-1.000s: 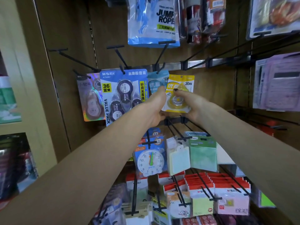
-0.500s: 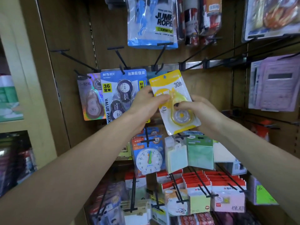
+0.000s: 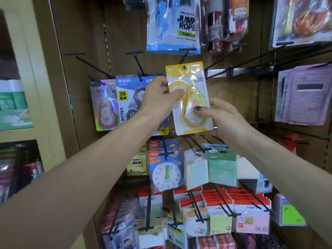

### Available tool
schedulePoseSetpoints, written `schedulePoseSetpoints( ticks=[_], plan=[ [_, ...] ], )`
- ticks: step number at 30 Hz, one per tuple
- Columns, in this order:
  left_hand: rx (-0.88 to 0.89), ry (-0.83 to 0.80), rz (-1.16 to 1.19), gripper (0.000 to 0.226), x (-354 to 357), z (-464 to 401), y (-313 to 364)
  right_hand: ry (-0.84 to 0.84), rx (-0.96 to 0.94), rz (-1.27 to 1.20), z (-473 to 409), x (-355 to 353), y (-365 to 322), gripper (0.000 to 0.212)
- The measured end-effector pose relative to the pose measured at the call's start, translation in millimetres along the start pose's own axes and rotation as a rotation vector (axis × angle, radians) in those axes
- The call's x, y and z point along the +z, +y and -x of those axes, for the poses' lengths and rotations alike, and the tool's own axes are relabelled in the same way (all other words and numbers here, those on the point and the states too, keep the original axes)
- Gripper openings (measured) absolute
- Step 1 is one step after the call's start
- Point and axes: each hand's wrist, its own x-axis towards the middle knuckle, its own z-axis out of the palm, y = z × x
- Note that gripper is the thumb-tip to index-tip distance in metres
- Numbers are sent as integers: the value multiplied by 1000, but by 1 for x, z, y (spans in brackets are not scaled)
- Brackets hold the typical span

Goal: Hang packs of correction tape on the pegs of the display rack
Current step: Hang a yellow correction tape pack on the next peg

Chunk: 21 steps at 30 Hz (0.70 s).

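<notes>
1. Both hands are holding the yellow correction tape pack (image 3: 189, 97) up in front of the display rack (image 3: 125, 42), just below the black peg (image 3: 185, 53) under the jump rope bag (image 3: 172, 24).
2. To hang it well, the punched hole at the pack's top edge should be lined up with the peg's tip, with the card kept flat and upright, then slid back along the peg.
3. The left hand (image 3: 158, 99) is pinching the pack's left edge, thumb lying across the front.
4. The right hand (image 3: 221, 115) is gripping the lower right, thumb pressing on the clear blister; its fingers are probably curling behind, though they are mostly hidden.
</notes>
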Motion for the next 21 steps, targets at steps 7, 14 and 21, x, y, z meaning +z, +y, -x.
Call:
schedulePoseSetpoints(
  ticks=[7,14,21],
  plan=[
    [-73,-5,-123,17,5,-5,-3,49,41,-18,-3,6,5,17],
    [-380,-223,-57,111,13,-12,-33,133,133,-53,-33,12,15,26],
    [-512,-315,36,66,13,-7,-40,132,258,-43,-79,23,24,36]
  ],
)
